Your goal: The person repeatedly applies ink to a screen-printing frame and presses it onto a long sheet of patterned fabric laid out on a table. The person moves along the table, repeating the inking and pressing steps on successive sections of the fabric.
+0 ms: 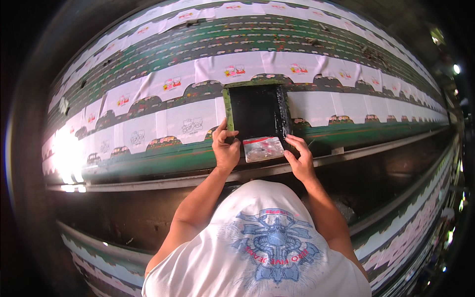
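A screen-printing frame (253,113) with a dark mesh and greenish edges lies over the white cloth strip in front of me. My left hand (226,146) grips its near left corner, fingers curled inward. At the near right corner, my right hand (300,154) holds the frame with thumb and fingers apart on its edges. Between my hands, a silvery plastic-covered piece with a red strip (263,149) sits at the frame's near end. Dark wet streaks run along the frame's right side. White cloth panels with outline-only prints (192,124) lie just left of the frame.
Beyond the frame, another row of white panels carries coloured cartoon prints (235,71). The long green table (193,153) has a metal rail (346,154) along its near edge. A second table with cloth (396,247) stands behind me. Bright glare covers the left end.
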Available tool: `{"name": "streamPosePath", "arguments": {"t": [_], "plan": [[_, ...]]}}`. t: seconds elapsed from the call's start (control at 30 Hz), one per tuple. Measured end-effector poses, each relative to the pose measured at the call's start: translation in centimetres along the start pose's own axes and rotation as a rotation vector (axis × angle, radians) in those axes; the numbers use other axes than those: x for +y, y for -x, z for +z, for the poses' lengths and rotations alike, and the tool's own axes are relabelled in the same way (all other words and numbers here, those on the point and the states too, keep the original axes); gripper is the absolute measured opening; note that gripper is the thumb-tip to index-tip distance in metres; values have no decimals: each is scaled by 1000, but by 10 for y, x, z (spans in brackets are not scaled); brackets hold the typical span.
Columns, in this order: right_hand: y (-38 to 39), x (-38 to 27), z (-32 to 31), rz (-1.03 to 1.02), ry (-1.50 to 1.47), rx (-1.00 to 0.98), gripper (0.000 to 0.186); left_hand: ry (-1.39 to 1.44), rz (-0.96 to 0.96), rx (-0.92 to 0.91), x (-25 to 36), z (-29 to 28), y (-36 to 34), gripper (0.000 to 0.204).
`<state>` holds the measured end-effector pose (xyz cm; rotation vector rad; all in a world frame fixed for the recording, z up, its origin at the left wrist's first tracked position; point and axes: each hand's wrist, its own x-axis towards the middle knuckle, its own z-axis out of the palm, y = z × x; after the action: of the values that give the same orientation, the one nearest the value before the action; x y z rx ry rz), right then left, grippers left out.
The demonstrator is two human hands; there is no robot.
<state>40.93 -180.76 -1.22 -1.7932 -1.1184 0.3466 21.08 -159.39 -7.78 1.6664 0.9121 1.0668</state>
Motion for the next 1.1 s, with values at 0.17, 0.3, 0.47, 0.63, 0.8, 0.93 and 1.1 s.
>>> {"name": "streamPosePath", "arguments": {"t": [0.17,0.3,0.47,0.63,0.8,0.93,1.1], "plan": [[-8,3,-16,-134,160,-56,37,29,-87,-12,-1,5,-4,26],[-24,-23,-12,-345,237,-197,39,12,-138,-21,-3,2,-8,23],[-46,-44,5,-526,395,-372,44,40,-150,-12,-7,3,-6,20],[-68,-42,8,-568,512,-523,37,-31,-148,-25,0,5,-6,18],[-120,-43,-7,-392,430,-752,36,-17,-136,0,1,5,-3,19],[-171,-33,1,-362,410,-715,34,44,-143,16,-7,7,-5,20],[-220,-4,28,-394,415,-494,39,70,-159,-38,-2,3,-10,32]]}}
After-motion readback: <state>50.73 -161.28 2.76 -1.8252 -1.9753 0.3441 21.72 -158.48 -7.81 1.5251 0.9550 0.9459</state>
